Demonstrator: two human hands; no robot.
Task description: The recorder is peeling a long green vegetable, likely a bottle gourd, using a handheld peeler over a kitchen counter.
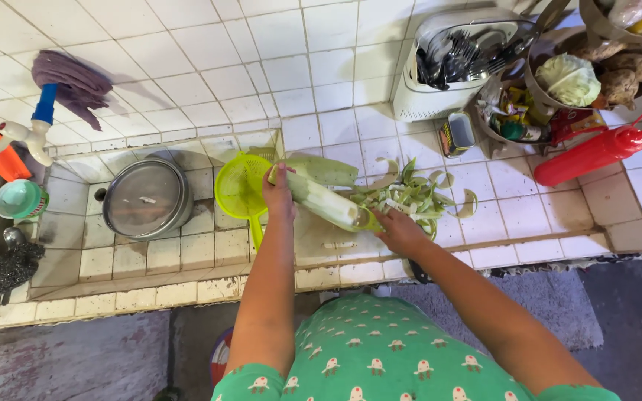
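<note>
My left hand [279,194] grips the far end of a long pale green gourd [322,200], partly peeled, held over the tiled counter [529,215]. My right hand [397,230] holds a yellow-green peeler [369,220] at the gourd's near end. A second, unpeeled gourd [328,170] lies just behind. A heap of green peel strips [414,194] lies on the counter to the right of the hands.
A yellow-green strainer [241,187] rests in the tiled sink beside a steel pot lid [147,197]. A red squeeze bottle [592,154], a white cutlery rack [455,63], a small tin [458,132] and a bowl with cabbage [568,79] stand at the back right. A tap [35,134] is at left.
</note>
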